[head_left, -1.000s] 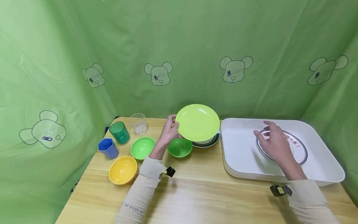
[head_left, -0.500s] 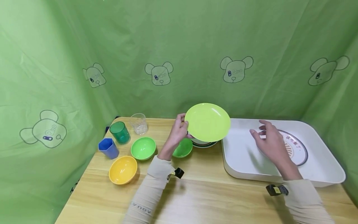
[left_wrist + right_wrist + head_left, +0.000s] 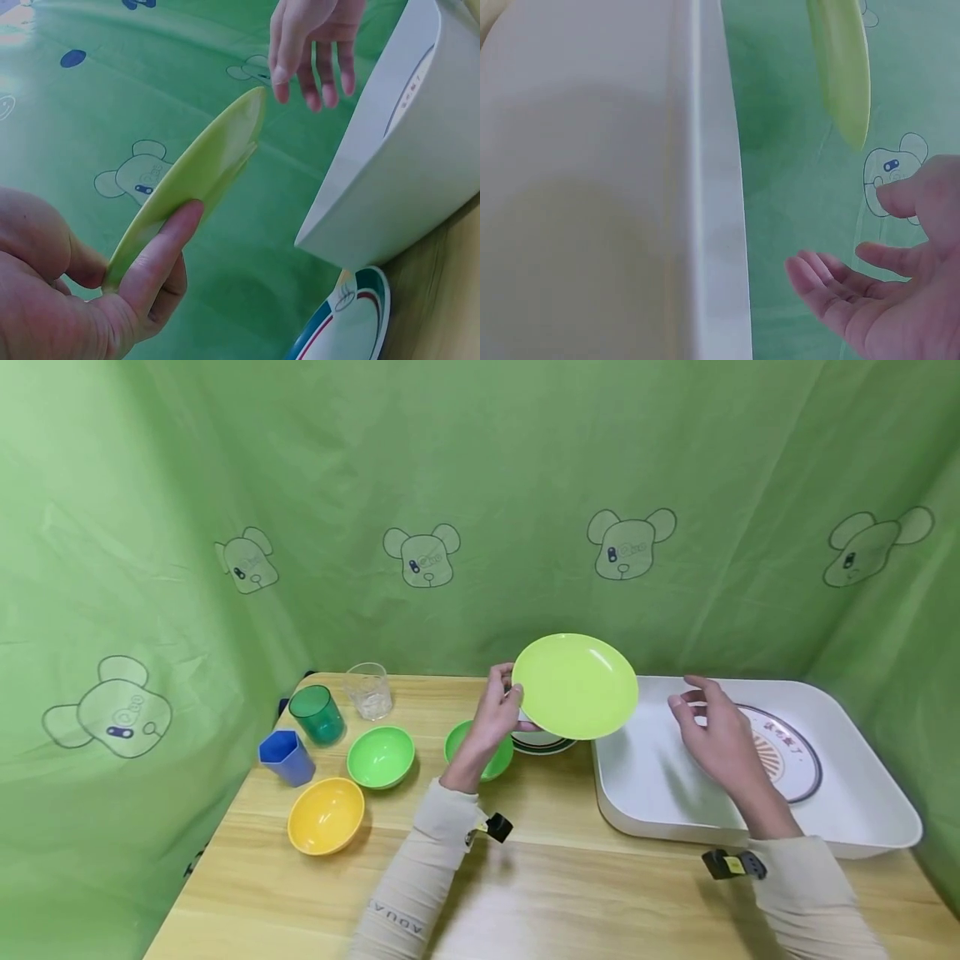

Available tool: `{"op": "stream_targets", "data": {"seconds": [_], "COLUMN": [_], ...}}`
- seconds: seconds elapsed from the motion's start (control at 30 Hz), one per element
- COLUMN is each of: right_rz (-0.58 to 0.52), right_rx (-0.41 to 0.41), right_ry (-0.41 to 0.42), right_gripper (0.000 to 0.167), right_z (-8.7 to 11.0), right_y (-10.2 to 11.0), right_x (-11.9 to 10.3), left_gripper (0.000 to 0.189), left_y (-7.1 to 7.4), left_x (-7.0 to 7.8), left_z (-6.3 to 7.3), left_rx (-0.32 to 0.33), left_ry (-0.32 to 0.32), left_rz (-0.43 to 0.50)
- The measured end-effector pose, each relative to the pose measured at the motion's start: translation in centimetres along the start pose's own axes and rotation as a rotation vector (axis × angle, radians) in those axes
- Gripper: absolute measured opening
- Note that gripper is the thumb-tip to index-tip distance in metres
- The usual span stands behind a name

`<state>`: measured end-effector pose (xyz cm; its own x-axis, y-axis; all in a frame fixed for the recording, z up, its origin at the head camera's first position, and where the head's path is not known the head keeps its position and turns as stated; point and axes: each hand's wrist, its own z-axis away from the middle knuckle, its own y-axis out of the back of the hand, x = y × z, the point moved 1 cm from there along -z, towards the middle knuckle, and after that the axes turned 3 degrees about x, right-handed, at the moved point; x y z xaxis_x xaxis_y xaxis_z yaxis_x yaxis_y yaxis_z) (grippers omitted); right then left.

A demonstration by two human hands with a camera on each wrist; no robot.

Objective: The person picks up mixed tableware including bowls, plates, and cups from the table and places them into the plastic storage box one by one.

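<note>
My left hand (image 3: 495,710) pinches the rim of a lime-green plate (image 3: 576,687), thumb on one face and fingers on the other. In the left wrist view the plate (image 3: 191,176) is tilted, nearly edge-on, up off the table. My right hand (image 3: 722,739) hovers over the left part of a white tub (image 3: 645,760), fingers loosely bent and holding nothing. A gap separates the right hand (image 3: 900,277) from the plate's far edge in the right wrist view. Inside the tub lies a white plate (image 3: 798,756) with a dark rim and red lettering, partly hidden by the right hand.
Below the held plate sits a green-rimmed white plate (image 3: 543,745), mostly covered. A darker green bowl (image 3: 498,763) is half behind my left wrist. Further left are a light green bowl (image 3: 381,758), a yellow bowl (image 3: 326,817), a blue cup (image 3: 288,758), a green cup (image 3: 318,716) and a clear glass (image 3: 369,692).
The lime-green plate has travelled rightward in my left hand, from above the bowls to the tub's left edge. My right hand has drifted slightly left.
</note>
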<state>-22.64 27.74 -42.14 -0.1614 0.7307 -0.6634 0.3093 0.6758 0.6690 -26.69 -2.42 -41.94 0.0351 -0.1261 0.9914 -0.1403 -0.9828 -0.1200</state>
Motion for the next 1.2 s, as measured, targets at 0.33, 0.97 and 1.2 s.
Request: {"op": "stream_targets", "data": {"seconds": [0.33, 0.97, 1.2], "right_rz": [-0.126, -0.103, -0.085], "right_rx": [-0.072, -0.097, -0.093], "right_ry": [-0.060, -0.148, -0.143], "right_gripper": [0.067, 0.060, 0.061], "right_z": [-0.5, -0.8, -0.8], "right_y": [0.1, 0.3, 0.4], "right_x": [-1.4, -1.7, -1.1], "left_gripper": [0.038, 0.037, 0.037], "left_y": [-1.9, -4.9, -5.5], "left_x": [-0.4, -1.3, -1.8], "left_z": [-0.2, 0.0, 0.1], "left_rx": [-0.015, -0.028, -0.048], "left_ry": [-0.003, -0.003, -0.016], "left_rz": [0.006, -0.050, -0.035]}}
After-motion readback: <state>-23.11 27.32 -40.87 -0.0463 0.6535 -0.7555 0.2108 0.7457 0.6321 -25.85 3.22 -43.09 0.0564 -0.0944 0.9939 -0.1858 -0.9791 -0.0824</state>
